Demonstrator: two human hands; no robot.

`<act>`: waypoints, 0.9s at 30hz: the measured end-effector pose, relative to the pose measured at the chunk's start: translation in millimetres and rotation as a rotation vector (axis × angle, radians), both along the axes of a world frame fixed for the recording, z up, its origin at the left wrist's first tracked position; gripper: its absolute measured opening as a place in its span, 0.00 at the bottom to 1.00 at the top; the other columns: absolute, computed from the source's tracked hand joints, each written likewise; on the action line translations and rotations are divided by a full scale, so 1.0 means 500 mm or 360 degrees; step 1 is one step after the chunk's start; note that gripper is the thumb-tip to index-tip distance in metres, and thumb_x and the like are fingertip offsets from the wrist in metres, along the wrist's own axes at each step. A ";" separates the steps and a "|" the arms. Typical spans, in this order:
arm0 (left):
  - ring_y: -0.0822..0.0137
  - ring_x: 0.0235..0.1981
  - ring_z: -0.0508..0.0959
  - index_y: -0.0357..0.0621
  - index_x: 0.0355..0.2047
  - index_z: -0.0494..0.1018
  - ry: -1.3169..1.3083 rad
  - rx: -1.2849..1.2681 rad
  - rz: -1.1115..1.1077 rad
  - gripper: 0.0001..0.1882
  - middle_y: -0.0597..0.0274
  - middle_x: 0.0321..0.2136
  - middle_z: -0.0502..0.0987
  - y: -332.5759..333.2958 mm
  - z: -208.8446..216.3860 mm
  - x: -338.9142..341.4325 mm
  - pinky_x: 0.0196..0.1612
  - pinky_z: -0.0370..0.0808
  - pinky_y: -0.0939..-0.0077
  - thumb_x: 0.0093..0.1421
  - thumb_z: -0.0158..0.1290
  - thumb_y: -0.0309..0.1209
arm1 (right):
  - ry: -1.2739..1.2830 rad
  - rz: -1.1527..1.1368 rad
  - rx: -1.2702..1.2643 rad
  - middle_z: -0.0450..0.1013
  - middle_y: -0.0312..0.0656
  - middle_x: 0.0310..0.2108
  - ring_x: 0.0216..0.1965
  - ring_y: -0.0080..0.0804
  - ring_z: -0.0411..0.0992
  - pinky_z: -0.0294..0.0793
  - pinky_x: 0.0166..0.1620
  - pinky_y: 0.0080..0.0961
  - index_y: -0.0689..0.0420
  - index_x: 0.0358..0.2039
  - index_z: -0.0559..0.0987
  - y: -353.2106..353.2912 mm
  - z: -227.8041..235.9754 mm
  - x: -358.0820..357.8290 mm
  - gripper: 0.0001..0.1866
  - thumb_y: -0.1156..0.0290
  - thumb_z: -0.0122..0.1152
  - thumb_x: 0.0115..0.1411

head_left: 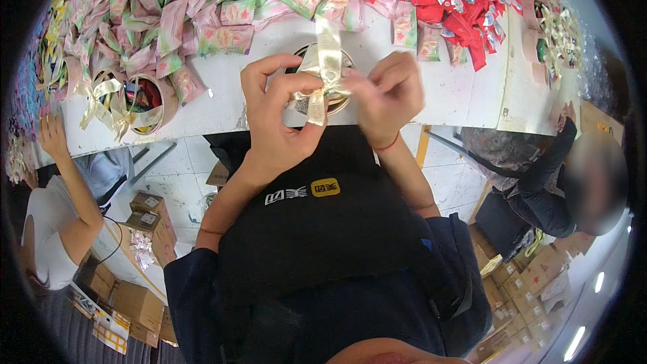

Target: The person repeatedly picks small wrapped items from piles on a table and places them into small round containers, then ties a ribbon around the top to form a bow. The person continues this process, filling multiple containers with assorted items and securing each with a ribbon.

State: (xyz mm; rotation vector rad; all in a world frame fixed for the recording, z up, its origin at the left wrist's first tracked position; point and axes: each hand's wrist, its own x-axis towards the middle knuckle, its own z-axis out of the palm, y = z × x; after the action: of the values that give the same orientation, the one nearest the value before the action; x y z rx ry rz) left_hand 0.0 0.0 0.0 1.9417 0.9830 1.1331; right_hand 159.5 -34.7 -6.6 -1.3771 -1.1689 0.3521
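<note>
A small round box point(344, 103) stands at the table's front edge before me, packets showing inside its rim. A shiny pale-gold ribbon point(329, 47) runs over it and is gathered in a knot at the middle. My left hand point(280, 104) is closed, thumb and forefinger pinching the ribbon just left of the knot. On the other side my right hand point(394, 98) is closed too, its fingers curled together beside the knot. Motion blurs its thumb and fingertip, and what they grip is hard to make out.
Pink-and-green wrapped packets point(229, 39) heap across the table point(222, 98), with red packets point(468, 0) to the right. At left sit ribboned round boxes point(149, 118). Co-workers flank me: an arm point(74, 175) at left, a dark sleeve point(549, 168) at right. Cardboard cartons point(138, 303) stand below.
</note>
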 end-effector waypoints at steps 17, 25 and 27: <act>0.67 0.35 0.72 0.43 0.32 0.74 -0.0203 0.0034 0.0024 0.14 0.58 0.37 0.72 0.055 -0.002 0.028 0.36 0.69 0.77 0.48 0.68 0.26 | -0.0561 0.0514 -0.0116 0.74 0.40 0.26 0.26 0.35 0.72 0.71 0.28 0.27 0.58 0.34 0.81 -0.016 0.057 0.051 0.14 0.85 0.62 0.44; 0.60 0.50 0.67 0.47 0.40 0.77 0.0106 0.0104 -0.0253 0.26 0.58 0.49 0.68 0.046 0.010 -0.007 0.51 0.65 0.67 0.39 0.71 0.33 | -0.0861 0.0525 -0.0061 0.75 0.40 0.34 0.30 0.37 0.72 0.73 0.31 0.27 0.58 0.27 0.78 0.041 0.061 0.072 0.08 0.82 0.64 0.44; 0.60 0.48 0.68 0.46 0.42 0.76 0.0122 0.0170 -0.0161 0.28 0.59 0.48 0.70 0.046 -0.001 -0.007 0.50 0.65 0.67 0.39 0.71 0.35 | -0.0750 0.0642 -0.0169 0.75 0.41 0.38 0.33 0.35 0.72 0.74 0.34 0.26 0.57 0.30 0.81 0.036 0.078 0.075 0.09 0.79 0.67 0.46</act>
State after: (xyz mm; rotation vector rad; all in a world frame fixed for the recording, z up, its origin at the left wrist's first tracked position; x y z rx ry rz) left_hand -3.3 23.0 -0.3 2.1092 0.8692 1.0804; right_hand 197.0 -16.6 32.5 -1.3491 -1.8518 0.3883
